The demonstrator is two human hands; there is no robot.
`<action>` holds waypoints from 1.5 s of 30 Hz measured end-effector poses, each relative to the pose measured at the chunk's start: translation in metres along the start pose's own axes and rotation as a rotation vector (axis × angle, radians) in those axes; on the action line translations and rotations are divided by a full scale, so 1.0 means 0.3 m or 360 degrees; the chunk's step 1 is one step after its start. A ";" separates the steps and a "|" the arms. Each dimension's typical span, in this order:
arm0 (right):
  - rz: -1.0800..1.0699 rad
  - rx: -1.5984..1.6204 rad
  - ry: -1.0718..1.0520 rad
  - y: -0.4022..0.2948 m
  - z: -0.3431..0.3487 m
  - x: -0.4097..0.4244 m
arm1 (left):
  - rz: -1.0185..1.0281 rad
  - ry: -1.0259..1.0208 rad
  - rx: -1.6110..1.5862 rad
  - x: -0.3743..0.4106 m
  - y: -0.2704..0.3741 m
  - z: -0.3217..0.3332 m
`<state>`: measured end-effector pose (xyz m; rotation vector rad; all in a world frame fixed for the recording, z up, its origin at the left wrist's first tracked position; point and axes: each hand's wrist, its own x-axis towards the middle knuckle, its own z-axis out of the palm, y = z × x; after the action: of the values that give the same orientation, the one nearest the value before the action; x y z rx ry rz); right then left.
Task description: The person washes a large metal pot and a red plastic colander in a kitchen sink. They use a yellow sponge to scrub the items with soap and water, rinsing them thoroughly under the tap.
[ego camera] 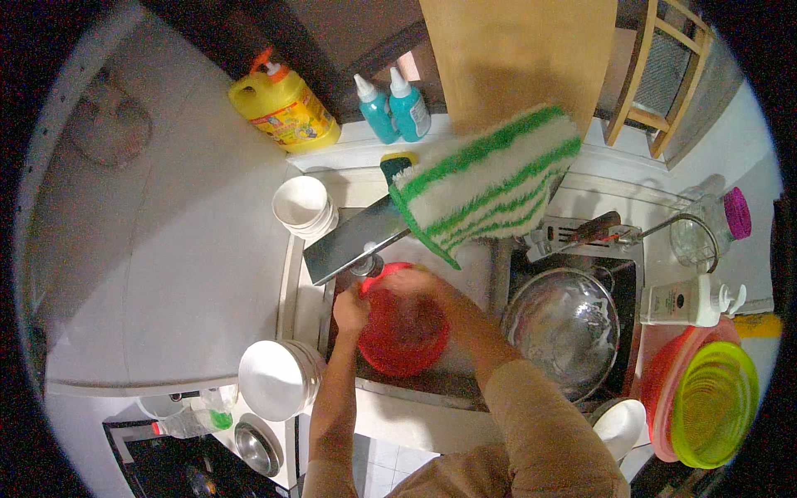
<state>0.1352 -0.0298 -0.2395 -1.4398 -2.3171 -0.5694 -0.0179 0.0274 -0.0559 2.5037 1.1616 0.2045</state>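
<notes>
A round red plastic basin sits in the left bowl of the sink. At its left rim is my left hand, fingers curled against the edge. My right hand, blurred, is over the far part of the basin; its fingers are hard to make out, and whether it holds anything is not clear. Just beyond both hands is a wide, flat, dark faucet with a round outlet beneath. A green-and-white striped fluffy cloth drapes over the faucet's right part.
A clear glass lid or bowl fills the right sink. Stacked white bowls and larger bowls stand left. Behind are a yellow jug, teal bottles and a sponge. A pump bottle and lime colander are right.
</notes>
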 end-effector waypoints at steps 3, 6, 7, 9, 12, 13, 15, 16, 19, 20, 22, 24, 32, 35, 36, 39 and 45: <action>0.0809 0.0582 -0.0079 -0.174 -0.035 -0.061 | 0.0076 0.0106 -0.0065 -0.013 -0.041 -0.010; 0.1767 0.1063 0.0111 -0.414 -0.066 -0.088 | 0.0117 0.0187 -0.0046 -0.010 -0.036 0.013; 0.1981 0.1185 0.0192 -0.472 -0.061 -0.075 | 0.0198 0.0270 -0.0082 -0.005 -0.017 0.025; 0.2211 0.1419 0.0325 -0.536 -0.039 -0.021 | 0.0367 0.0460 -0.0148 0.027 0.028 0.032; 0.2050 0.1709 0.0290 -0.527 -0.036 0.068 | 0.0002 0.0048 -0.0950 0.126 -0.090 0.024; 0.2032 0.1741 0.0275 -0.501 -0.027 0.056 | 0.0024 -0.0021 -0.1087 0.133 -0.060 -0.001; 0.2004 0.1780 0.0266 -0.455 -0.016 0.033 | 0.0043 -0.0145 -0.1354 0.138 -0.005 -0.072; 0.2021 0.1782 0.0289 -0.427 -0.007 0.017 | -0.0003 -0.0100 -0.1517 0.072 0.066 -0.097; 0.1998 0.1869 0.0351 -0.386 0.012 0.030 | 0.0292 0.0243 -0.1014 -0.138 0.079 -0.011; 0.1985 0.1907 0.0383 -0.387 0.022 0.045 | -0.0059 0.0163 -0.1176 -0.172 0.058 0.009; 0.1954 0.1971 0.0495 -0.396 0.056 0.071 | -0.0753 -0.0020 -0.1482 -0.197 0.011 0.060; 0.1838 0.2073 0.0653 -0.444 0.089 0.121 | -0.0716 -0.0328 -0.1385 -0.178 -0.141 0.116; 0.1975 0.1167 -0.0792 -0.111 -0.287 0.129 | -0.0057 -0.0305 -0.0427 -0.144 -0.183 0.018; 0.1132 0.1057 -0.0918 0.046 -0.332 0.245 | 0.0001 -0.0314 -0.0229 -0.152 -0.253 0.073; 0.0783 0.0983 -0.0913 0.072 -0.301 0.252 | 0.0009 -0.0300 -0.0192 -0.141 -0.279 0.106; 0.0482 0.0739 -0.0836 0.107 -0.106 0.091 | 0.0045 -0.0400 0.0054 -0.074 -0.109 0.058; 0.1683 0.0902 -0.0241 -0.138 -0.084 -0.089 | -0.0058 -0.0147 0.0152 -0.155 -0.101 0.025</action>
<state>0.1111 -0.0795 -0.2373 -2.0808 -1.2774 0.4635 -0.0674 0.0079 -0.0736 2.5422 1.2050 0.0240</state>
